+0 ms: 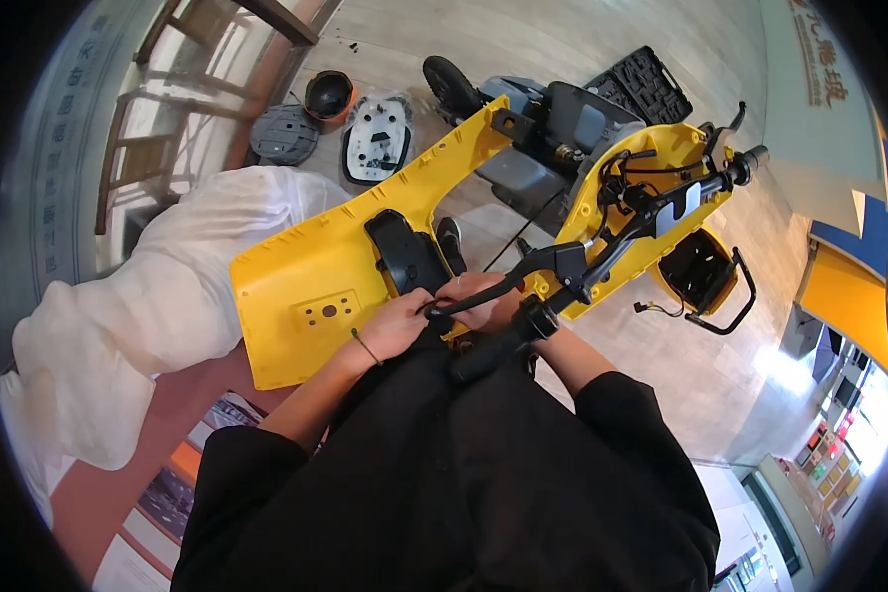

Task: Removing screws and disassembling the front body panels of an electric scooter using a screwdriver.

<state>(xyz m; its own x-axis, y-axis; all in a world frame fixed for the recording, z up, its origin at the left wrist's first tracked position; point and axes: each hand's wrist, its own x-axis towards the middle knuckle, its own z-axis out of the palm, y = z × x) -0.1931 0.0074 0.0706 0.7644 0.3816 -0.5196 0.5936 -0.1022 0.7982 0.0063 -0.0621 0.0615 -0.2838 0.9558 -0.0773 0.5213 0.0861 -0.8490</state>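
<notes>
My left hand point(397, 324) and my right hand point(481, 302) meet in front of my body, fingers bent closed beside the yellow body panel point(301, 281). Whatever they pinch is too small and covered to make out. A black brake lever point(538, 264) of the handlebar point(622, 235) crosses over the fingers and partly hides them. The black rubber grip point(498, 347) points toward me, just above my right wrist. Set into the yellow panel is a black moulded piece point(409, 259), just beyond my hands. Loose black cables point(617, 183) hang inside the yellow front cover point(592, 212).
White plastic sheeting point(187, 257) covers something bulky at the left. Beyond the panel lie a white-lined shell point(377, 138), a grey cover point(284, 134), a black-and-orange bowl-shaped part point(330, 96) and a black tool case point(641, 87). A yellow part with a black handle point(745, 296) stands right.
</notes>
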